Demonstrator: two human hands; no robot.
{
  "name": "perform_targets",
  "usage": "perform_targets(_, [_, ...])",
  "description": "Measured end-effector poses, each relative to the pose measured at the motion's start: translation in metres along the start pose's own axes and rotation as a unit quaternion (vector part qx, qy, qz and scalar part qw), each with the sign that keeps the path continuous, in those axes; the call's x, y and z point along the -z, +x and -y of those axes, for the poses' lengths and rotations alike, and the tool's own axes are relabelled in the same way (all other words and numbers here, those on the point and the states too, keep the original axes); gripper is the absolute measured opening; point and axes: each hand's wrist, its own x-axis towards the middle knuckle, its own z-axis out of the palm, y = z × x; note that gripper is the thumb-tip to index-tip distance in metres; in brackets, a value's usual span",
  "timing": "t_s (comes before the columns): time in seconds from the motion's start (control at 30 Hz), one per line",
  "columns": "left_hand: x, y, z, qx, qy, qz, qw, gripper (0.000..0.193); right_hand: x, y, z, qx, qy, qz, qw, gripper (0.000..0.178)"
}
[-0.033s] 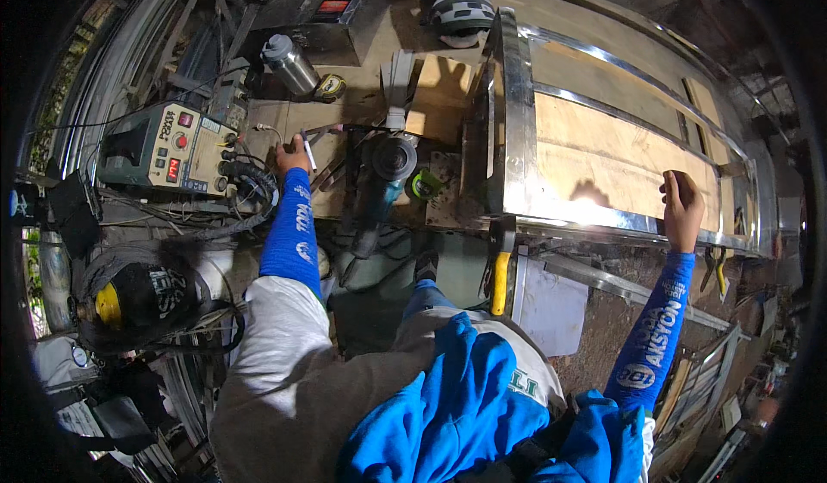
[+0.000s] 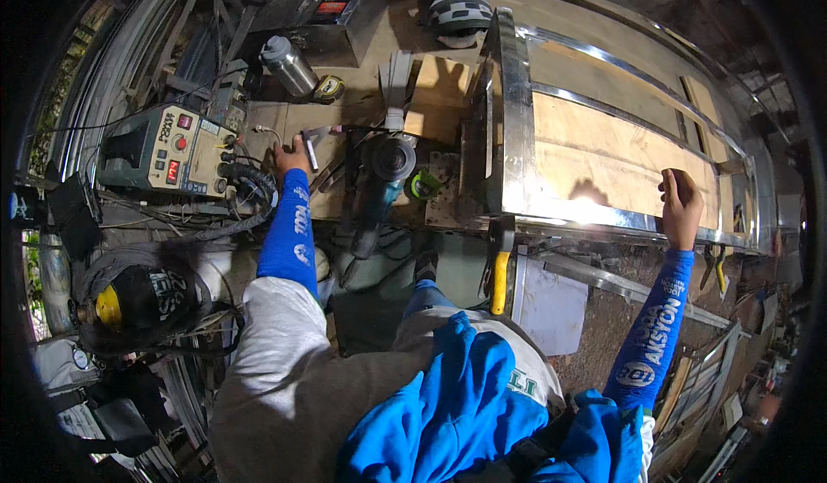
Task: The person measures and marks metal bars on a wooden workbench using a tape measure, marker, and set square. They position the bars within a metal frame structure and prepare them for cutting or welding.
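My left hand (image 2: 291,157) is at the bench's left, fingers bent and closed against a slim white pen-like stick (image 2: 311,150); its exact kind is unclear. Just beyond the fingertips lies a dark rod-like tool with a pinkish tip (image 2: 337,128), perhaps a welding torch. My right hand (image 2: 681,205) is over the near rail of a shiny metal frame (image 2: 517,121), its fingers loosely bent and apart, with nothing visible in them. Whether that hand touches the rail cannot be made out. An angle grinder (image 2: 379,192) lies between the hands, its disc (image 2: 394,159) away from me.
A welding machine (image 2: 172,151) with cables stands at left. Behind the bench are a steel bottle (image 2: 289,66), a tape measure (image 2: 329,88), a green tape measure (image 2: 424,184) and a welding helmet (image 2: 457,16). A yellow-handled tool (image 2: 500,280) and pliers (image 2: 720,272) hang at the front edge.
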Motion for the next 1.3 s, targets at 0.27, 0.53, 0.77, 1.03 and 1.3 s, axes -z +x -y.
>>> perform_targets(0.27, [0.010, -0.144, -0.027, -0.153, 0.017, 0.270, 0.950, 0.044, 0.017, -0.025, -0.012, -0.050, -0.033, -0.072, 0.996, 0.025])
perform_targets(0.53, [-0.013, -0.104, 0.094, -0.133, -0.122, 0.267, 0.947, 0.045, -0.024, 0.010, -0.009, -0.037, -0.157, -0.060, 0.985, 0.036])
perform_targets(0.77, [0.033, -0.117, 0.079, -0.125, -0.098, 0.152, 0.976, 0.059, -0.012, -0.004, 0.026, -0.030, -0.157, -0.092, 0.983, 0.032])
perform_targets(1.03, [0.109, -0.148, 0.043, -0.348, 0.025, 0.110, 0.931, 0.030, -0.001, 0.016, -0.049, -0.042, -0.084, -0.006, 0.996, 0.043])
perform_targets(1.3, [0.254, -0.217, 0.032, -0.130, -0.153, 0.102, 0.974, 0.039, 0.008, 0.013, -0.017, 0.021, -0.125, -0.004, 0.992, 0.037])
